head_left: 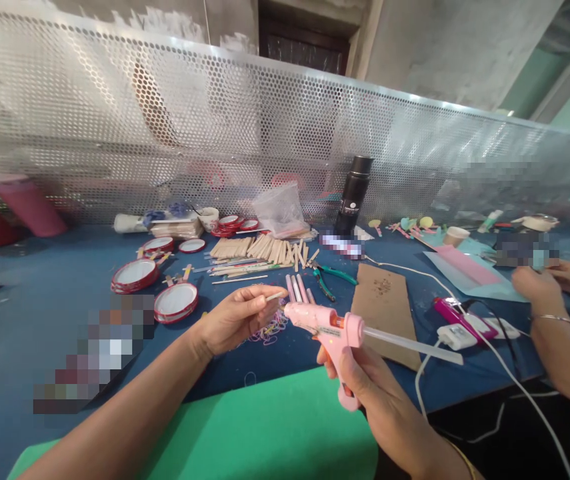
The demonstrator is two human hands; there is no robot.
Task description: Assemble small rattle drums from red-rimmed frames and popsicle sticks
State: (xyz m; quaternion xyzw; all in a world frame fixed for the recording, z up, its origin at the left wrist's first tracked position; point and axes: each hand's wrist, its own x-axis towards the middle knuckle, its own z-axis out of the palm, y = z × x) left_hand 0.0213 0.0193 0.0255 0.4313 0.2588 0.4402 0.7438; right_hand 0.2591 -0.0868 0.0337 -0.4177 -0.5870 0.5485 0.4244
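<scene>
Head view: pink glue gun (pixel 325 328), clear stick protruding from rear.

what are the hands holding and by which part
Right hand: pink glue gun, by its handle. Left hand: small pale stick, pinched near one end.

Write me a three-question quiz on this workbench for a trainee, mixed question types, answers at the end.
1. What does the person's right hand grip?
A) the teal-handled pliers
B) the pink glue gun
C) a red-rimmed lid

2. True or false: the black bottle stands upright, beyond the flat piece of cardboard as the wearer sees it.

3. Fill in the colour: the large sheet at the near edge of the view is ____.

Key: 1 B; 2 true; 3 green
</scene>
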